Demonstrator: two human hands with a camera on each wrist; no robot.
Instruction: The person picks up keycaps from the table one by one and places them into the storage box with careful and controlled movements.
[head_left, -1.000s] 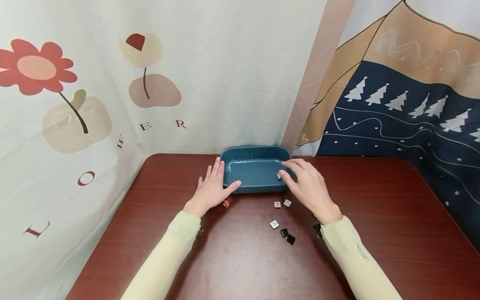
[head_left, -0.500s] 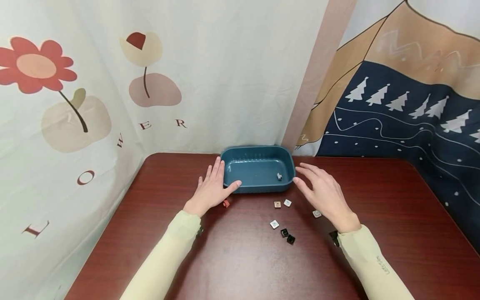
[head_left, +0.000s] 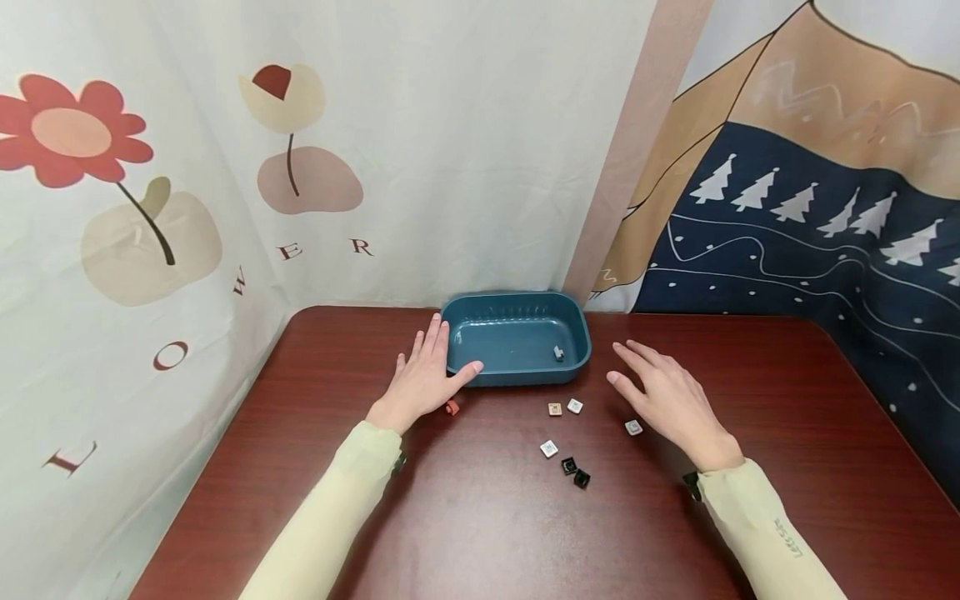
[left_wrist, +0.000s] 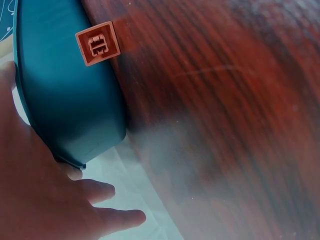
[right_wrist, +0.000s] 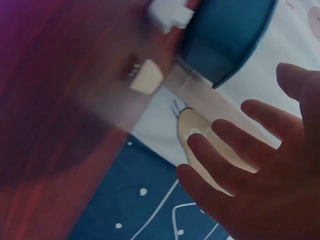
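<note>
A blue plastic basin stands at the back of the table, with one small light grey keycap inside near its right end. My left hand rests against the basin's left side, fingers spread and straight. Close to its wrist lies an orange-red keycap, its hollow underside visible in the left wrist view. To the right of the basin hovers my right hand, fingers loosely extended and holding nothing. A grey keycap lies on the table just left of that hand.
In front of the basin lie a beige keycap, a white keycap and another white keycap. Nearer me are two black keycaps, one beside the other. A printed curtain hangs behind the table.
My right hand has drawn back from over the basin to the right, leaving the light grey keycap inside and uncovering the grey keycap on the table. The left hand stays put.
</note>
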